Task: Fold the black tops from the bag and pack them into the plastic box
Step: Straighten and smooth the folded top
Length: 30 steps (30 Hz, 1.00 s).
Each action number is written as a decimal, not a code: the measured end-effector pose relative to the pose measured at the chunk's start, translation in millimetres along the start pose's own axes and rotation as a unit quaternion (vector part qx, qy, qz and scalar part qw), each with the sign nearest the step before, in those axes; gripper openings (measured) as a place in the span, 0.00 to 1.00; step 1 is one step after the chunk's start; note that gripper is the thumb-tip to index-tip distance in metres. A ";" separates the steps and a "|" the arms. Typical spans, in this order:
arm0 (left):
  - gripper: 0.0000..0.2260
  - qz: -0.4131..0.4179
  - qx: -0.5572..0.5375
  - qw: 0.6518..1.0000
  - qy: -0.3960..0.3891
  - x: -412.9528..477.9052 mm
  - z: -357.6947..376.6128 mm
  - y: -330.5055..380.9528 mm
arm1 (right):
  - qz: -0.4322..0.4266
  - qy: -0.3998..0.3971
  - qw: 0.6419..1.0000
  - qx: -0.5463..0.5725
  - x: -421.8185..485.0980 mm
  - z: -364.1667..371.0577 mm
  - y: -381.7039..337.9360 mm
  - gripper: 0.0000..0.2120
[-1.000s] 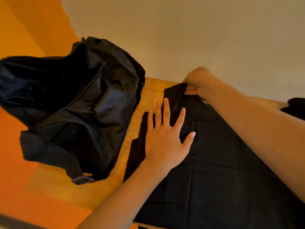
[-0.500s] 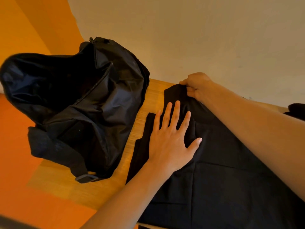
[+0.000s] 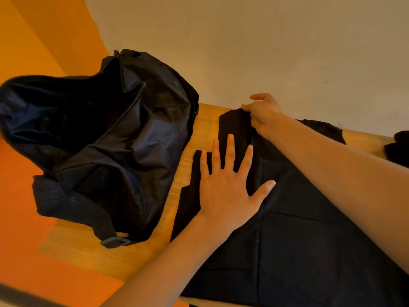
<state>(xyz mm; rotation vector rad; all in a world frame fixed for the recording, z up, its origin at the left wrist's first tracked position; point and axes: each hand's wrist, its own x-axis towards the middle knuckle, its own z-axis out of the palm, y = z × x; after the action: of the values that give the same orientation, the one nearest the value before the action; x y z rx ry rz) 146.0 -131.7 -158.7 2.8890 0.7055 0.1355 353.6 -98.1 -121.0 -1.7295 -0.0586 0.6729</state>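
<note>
A black top [image 3: 298, 235] lies spread flat on the wooden table [image 3: 177, 173], its far edge near the wall. My left hand [image 3: 228, 185] presses flat on the top's left side, fingers straight and spread. My right hand [image 3: 264, 114] pinches the top's far corner fold, with the index finger lifted. An open black bag [image 3: 95, 140] slumps on the table to the left, its zipper undone. The plastic box is out of view.
A pale wall [image 3: 265, 41] runs right behind the table. More black fabric [image 3: 398, 147] sits at the right edge. The bag's strap and buckle [image 3: 115, 241] trail toward the table's front left. Orange floor [image 3: 33, 251] lies to the left.
My right hand has shifted slightly along the far corner and lifted its index finger. My left hand stays pressed on the top in nearly the same spot.
</note>
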 end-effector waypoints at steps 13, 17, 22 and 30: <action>0.41 -0.010 0.041 0.999 -0.028 -22.4 -3.4 -5.0 | 0.048 -0.114 0.987 0.098 -1.3 -11.6 -5.2 0.30; 0.41 -0.024 0.047 0.998 -0.043 -28.6 -5.5 -4.2 | 0.004 -0.116 0.993 0.002 -11.4 -19.0 -9.3 0.25; 0.42 -0.011 0.019 1.000 -0.021 -15.7 -16.3 5.9 | -0.215 0.052 0.933 -0.282 -31.8 -86.1 -8.3 0.09; 0.40 0.066 0.048 0.995 -0.054 14.4 4.6 36.3 | -0.172 0.105 0.767 -0.609 -49.0 -152.5 77.0 0.32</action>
<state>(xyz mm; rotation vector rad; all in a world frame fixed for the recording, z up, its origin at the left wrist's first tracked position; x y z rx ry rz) 175.6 -157.5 -155.9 3.0063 0.5167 -0.0398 359.7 -272.7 -153.9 -2.9197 -0.7922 0.0779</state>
